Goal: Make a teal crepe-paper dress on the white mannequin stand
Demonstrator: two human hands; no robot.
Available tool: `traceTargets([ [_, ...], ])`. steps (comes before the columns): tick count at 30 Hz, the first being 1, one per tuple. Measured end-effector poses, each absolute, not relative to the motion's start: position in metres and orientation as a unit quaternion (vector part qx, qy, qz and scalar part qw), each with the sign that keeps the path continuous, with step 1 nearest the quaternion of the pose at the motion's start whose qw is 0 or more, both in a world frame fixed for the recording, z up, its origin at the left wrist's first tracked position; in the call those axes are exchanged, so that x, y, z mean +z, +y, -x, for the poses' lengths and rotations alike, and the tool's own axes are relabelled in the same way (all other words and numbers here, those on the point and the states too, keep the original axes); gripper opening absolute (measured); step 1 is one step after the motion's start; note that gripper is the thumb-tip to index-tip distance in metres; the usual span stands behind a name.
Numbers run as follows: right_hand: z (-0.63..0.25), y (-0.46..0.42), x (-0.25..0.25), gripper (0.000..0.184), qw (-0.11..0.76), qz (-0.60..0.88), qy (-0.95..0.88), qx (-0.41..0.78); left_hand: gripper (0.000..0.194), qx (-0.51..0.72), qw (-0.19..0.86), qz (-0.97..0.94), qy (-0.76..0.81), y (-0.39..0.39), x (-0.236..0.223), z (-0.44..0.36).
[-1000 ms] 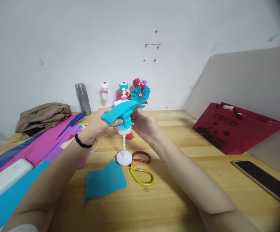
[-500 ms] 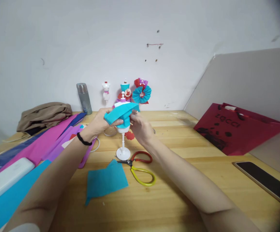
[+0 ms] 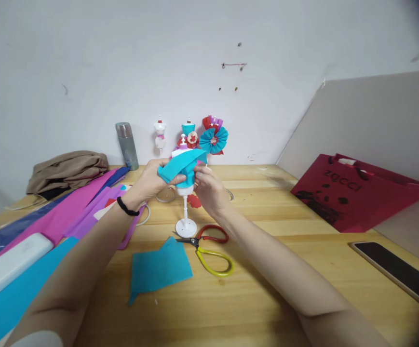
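A small white mannequin [image 3: 185, 190] stands upright on a round base, with blue crepe paper [image 3: 180, 165] wrapped slantwise about its torso. From the left, my left hand [image 3: 152, 179] grips the paper's folded edge, thumb across the front. My right hand [image 3: 209, 188] has its fingertips pinched on the paper at the mannequin's right side; part of that grip is hidden. In front of the base lie scissors [image 3: 214, 261] with one red and one yellow handle. A loose blue paper piece [image 3: 161, 267] touches their tips.
Behind stand a bare white mannequin [image 3: 160, 137], a dressed one [image 3: 188, 129], a paper flower [image 3: 213, 140] and a flask [image 3: 127, 147]. Coloured paper sheets [image 3: 55, 217] and brown cloth [image 3: 66, 171] lie left. A red bag [image 3: 357, 193] and phone [image 3: 393, 270] are right.
My right fingers have shifted slightly at the paper's side, and its upper right end sits a little differently. Both hands keep their hold; the view has moved slightly.
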State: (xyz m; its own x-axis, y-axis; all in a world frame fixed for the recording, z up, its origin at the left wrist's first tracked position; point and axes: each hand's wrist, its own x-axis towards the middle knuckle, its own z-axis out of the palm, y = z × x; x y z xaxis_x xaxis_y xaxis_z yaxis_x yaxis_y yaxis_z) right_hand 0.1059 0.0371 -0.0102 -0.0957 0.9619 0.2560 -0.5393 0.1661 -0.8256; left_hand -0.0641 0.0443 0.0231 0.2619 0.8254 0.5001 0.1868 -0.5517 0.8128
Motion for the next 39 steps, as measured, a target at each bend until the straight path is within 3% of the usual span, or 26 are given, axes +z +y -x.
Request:
traceTargets([
  [11, -0.102, 0.042, -0.022, 0.043, 0.646, 0.224, -0.503, 0.529, 0.041, 0.52, 0.368, -0.684, 0.355, 0.039, 0.024, 0.056],
  [22, -0.101, 0.041, -0.023, 0.034, 0.659, 0.228, -0.485, 0.527, 0.036, 0.514, 0.39, -0.676, 0.357, 0.032, 0.023, 0.051],
  [32, -0.099, 0.038, -0.024, 0.023, 0.688, 0.311, -0.55, 0.357, 0.037, 0.513, 0.39, -0.679, 0.353, 0.03, 0.026, 0.047],
  [39, -0.099, 0.039, -0.031, 0.03, 0.692, 0.25, -0.545, 0.401, 0.035, 0.518, 0.406, -0.667, 0.348, 0.034, 0.019, 0.049],
])
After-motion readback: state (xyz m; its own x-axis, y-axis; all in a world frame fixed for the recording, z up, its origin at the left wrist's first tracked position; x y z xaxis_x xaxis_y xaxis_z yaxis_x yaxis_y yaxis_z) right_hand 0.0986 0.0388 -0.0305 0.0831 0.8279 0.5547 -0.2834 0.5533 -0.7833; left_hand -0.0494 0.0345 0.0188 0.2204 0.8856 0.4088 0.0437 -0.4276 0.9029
